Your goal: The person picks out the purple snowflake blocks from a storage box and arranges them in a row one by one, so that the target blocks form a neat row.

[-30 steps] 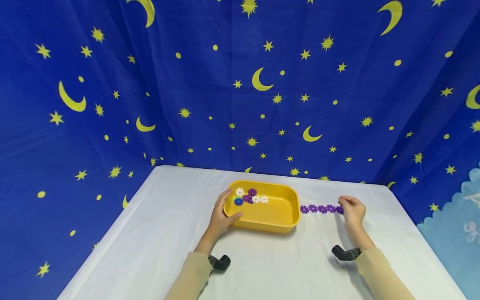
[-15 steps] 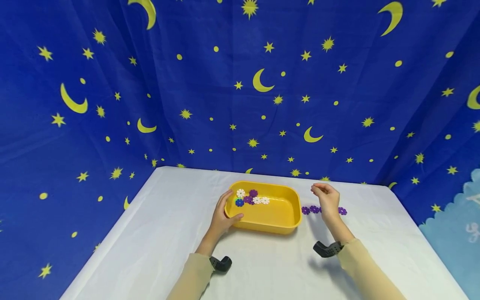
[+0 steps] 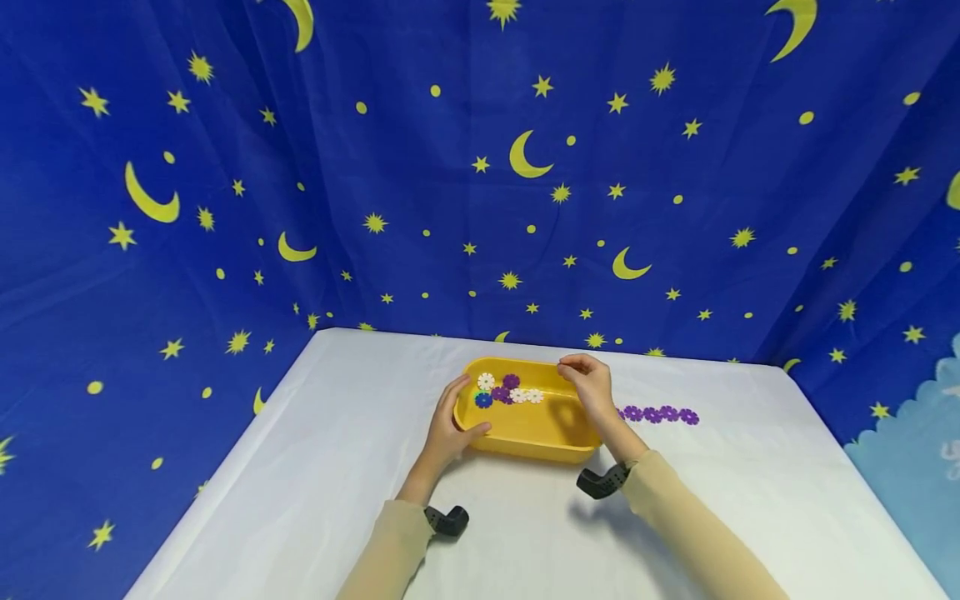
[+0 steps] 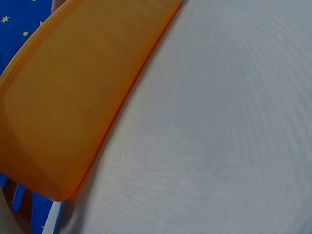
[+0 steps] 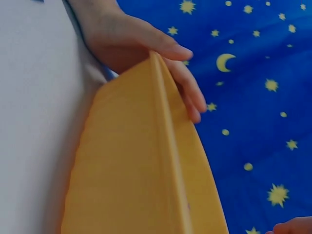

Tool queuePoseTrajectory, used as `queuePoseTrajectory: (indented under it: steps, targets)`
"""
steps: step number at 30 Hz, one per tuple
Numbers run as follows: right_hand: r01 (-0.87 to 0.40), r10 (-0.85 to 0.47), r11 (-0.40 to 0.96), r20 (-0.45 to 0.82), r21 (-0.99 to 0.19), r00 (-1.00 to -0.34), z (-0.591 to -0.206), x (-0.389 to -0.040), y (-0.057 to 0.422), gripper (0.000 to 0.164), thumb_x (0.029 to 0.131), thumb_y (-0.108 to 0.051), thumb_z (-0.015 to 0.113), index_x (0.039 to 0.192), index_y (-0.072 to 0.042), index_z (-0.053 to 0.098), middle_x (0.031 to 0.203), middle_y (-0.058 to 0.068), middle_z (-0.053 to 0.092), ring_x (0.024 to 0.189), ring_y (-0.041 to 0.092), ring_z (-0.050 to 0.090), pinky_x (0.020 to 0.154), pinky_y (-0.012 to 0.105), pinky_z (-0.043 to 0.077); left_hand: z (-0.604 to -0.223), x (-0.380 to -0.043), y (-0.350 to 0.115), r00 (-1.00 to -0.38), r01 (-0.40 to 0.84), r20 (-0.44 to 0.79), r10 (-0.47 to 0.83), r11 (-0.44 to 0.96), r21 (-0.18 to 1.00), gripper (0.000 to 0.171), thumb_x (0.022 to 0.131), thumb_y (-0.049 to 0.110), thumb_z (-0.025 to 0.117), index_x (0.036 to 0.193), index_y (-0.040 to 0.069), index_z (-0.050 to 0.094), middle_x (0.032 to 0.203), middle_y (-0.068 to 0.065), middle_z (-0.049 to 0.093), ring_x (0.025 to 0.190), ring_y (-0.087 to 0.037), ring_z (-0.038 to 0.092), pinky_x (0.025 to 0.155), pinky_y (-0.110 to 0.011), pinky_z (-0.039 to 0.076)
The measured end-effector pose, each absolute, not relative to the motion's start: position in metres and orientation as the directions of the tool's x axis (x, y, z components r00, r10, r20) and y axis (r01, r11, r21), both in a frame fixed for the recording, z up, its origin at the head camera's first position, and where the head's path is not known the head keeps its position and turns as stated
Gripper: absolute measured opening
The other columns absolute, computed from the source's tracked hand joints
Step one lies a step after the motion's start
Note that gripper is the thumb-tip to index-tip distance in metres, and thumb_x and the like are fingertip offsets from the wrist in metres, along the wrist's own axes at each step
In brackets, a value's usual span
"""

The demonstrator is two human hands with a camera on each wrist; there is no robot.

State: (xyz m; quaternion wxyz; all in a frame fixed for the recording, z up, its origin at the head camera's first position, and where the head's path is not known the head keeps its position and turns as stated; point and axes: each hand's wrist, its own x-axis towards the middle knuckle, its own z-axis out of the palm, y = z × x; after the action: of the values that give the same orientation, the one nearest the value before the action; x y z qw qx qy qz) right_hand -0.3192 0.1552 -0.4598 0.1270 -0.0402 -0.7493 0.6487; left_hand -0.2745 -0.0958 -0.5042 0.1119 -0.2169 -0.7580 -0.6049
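Observation:
A yellow plastic basin [image 3: 525, 450] stands on the table with several flower-shaped interlocking discs in its left half: a white disc [image 3: 486, 381], a purple disc [image 3: 511, 381], a blue disc [image 3: 483, 400] and others. My left hand [image 3: 448, 429] grips the basin's left end, thumb over the front rim; the right wrist view also shows this left hand [image 5: 141, 44] at the rim. Above the basin's right part is my right hand [image 3: 591, 385], fingers loosely curled, with no disc visible in them. In the right wrist view only its fingertips [image 5: 295, 226] show.
On the table to the basin's right lies a row of several purple discs [image 3: 652, 414], its left end partly covered by the right wrist. A white cloth [image 3: 360, 400] covers the table. Blue curtains [image 3: 420, 183] with stars and moons close off the back and sides.
My right hand has left the right end of the purple row and moved left over the basin, uncovering that end. My left hand keeps its hold on the basin.

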Motion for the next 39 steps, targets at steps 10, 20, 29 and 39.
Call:
queuePoseTrajectory:
  steps: [10, 20, 29, 39]
  targets:
    - [-0.164, 0.082, 0.273, 0.193, -0.948, -0.978, -0.471, -0.334, 0.114, 0.014, 0.084, 0.005, 0.064, 0.097, 0.011, 0.066, 0.097, 0.027, 0.067, 0.078, 0.014, 0.065, 0.073, 0.017, 0.056, -0.508, -0.277, -0.097, -0.877, 0.472, 0.439, 0.194, 0.175, 0.864, 0.087, 0.076, 0.03, 0.08, 0.14, -0.009, 0.037, 0.149, -0.027, 0.034, 0.14, -0.043, 0.029, 0.118, -0.057, 0.02]
    - [-0.201, -0.049, 0.385, 0.198, -0.901, -0.979, -0.488, -0.347, 0.095, 0.015, 0.078, 0.011, 0.068, 0.093, 0.01, 0.067, 0.093, 0.027, 0.069, 0.081, 0.027, 0.068, 0.075, 0.032, 0.061, -0.506, -0.277, -0.097, -0.881, 0.466, 0.434, 0.189, 0.181, 0.866, 0.083, 0.075, 0.022, 0.08, 0.14, -0.008, 0.037, 0.149, -0.026, 0.035, 0.14, -0.041, 0.03, 0.118, -0.057, 0.02]
    - [-0.26, -0.196, 0.418, 0.193, -0.87, -0.961, -0.503, -0.354, 0.092, 0.024, 0.077, 0.014, 0.067, 0.1, 0.013, 0.065, 0.099, 0.029, 0.068, 0.091, 0.037, 0.066, 0.083, 0.041, 0.059, -0.506, -0.277, -0.096, -0.888, 0.453, 0.42, 0.186, 0.201, 0.869, 0.079, 0.076, 0.013, 0.078, 0.141, -0.007, 0.037, 0.15, -0.024, 0.034, 0.141, -0.04, 0.029, 0.118, -0.057, 0.021]
    - [-0.254, -0.268, 0.46, 0.14, -0.851, -0.953, -0.508, -0.349, 0.091, 0.031, 0.077, 0.015, 0.065, 0.108, 0.013, 0.064, 0.106, 0.028, 0.067, 0.094, 0.035, 0.064, 0.09, 0.044, 0.056, -0.504, -0.275, -0.095, -0.888, 0.453, 0.421, 0.188, 0.19, 0.871, 0.078, 0.074, 0.007, 0.077, 0.14, -0.009, 0.037, 0.149, -0.027, 0.034, 0.14, -0.042, 0.03, 0.117, -0.058, 0.021]
